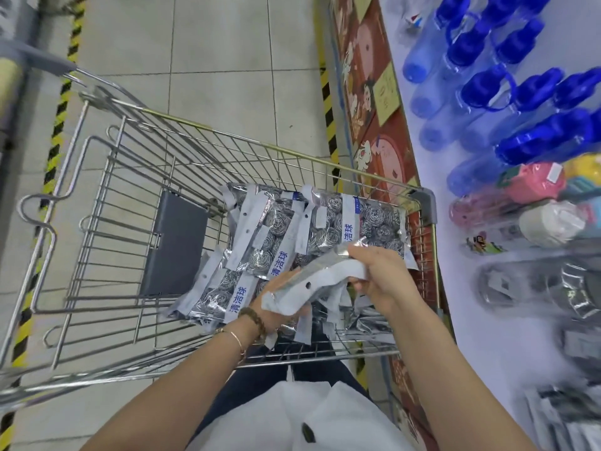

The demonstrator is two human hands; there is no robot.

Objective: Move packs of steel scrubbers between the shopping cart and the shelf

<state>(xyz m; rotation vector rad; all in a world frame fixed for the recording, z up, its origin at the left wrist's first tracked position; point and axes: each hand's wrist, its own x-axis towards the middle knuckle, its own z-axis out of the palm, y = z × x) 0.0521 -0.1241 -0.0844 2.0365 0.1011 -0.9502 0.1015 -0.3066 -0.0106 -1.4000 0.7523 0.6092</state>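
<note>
Several silvery packs of steel scrubbers (pixel 283 229) with white header strips lie heaped in the right half of the wire shopping cart (pixel 107 177). Above the heap both hands hold one pack (pixel 312 278) by its white header. My left hand (pixel 276 315) grips its lower left end from below, partly hidden under the pack. My right hand (pixel 380 275) pinches its upper right end. The shelf (pixel 455 177) runs along the right, and more blurred silvery packs (pixel 533 284) lie on it.
Blue plastic bottles (pixel 487 92) stand on the far part of the shelf, with pink and yellow items (pixel 536 183) nearer. The cart's grey child-seat flap (pixel 175 242) lies in its left half. Tiled floor with yellow-black tape (pixel 61 102) surrounds the cart.
</note>
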